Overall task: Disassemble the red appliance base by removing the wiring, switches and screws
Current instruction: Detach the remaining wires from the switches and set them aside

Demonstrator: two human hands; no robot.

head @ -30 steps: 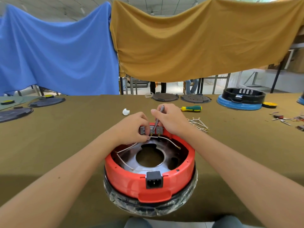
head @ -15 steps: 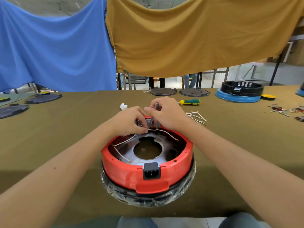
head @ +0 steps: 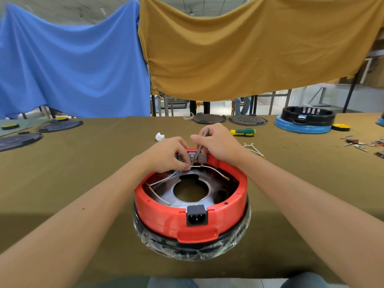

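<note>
The single head-worn camera is looking forward and down, sitting close above the red appliance base (head: 191, 217). It is facing across the tabletop (head: 83, 163) beyond that base toward hanging cloths (head: 249, 48).

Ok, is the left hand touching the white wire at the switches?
Touching. The head view shows the left hand pinching the white wire at its fingertips beside the switches.

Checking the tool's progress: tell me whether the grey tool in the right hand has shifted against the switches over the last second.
No. The grey tool remains angled down onto the switches.
</note>
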